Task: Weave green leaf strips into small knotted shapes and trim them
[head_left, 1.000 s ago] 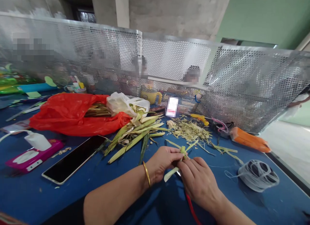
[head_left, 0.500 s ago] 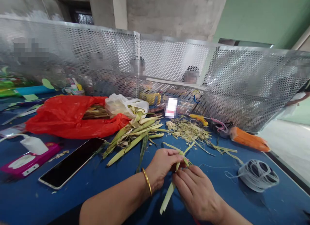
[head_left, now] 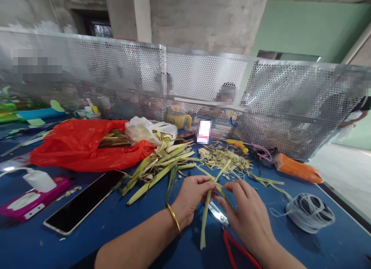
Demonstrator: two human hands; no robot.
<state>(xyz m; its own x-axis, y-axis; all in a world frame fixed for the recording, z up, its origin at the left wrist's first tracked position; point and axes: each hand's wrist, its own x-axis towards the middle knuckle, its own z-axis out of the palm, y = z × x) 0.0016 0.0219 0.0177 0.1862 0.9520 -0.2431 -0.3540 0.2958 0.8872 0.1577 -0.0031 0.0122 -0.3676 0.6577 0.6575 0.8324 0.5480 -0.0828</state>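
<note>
Pale green leaf strips, crossed over one another, are pinched at the crossing by my left hand, which wears a gold bangle. One strip hangs down toward me and others stick out beyond the fingers. Close by on the right, my right hand has its thumb and fingers closed around a strip running from the same crossing. Under the hands lies a pair of scissors with red handles, its blades partly hidden. Beyond my left hand lies a heap of long green husk leaves.
Trimmed scraps lie beyond the hands. On the right are a ball of pale string and an orange packet. Leftward are a phone, a magenta power strip and a red plastic bag. A perforated metal screen stands behind.
My right hand has lifted off the hanging strip and moved up and right to another strip. The hanging strip now points more straight down, and the scissors beneath have come into view.
</note>
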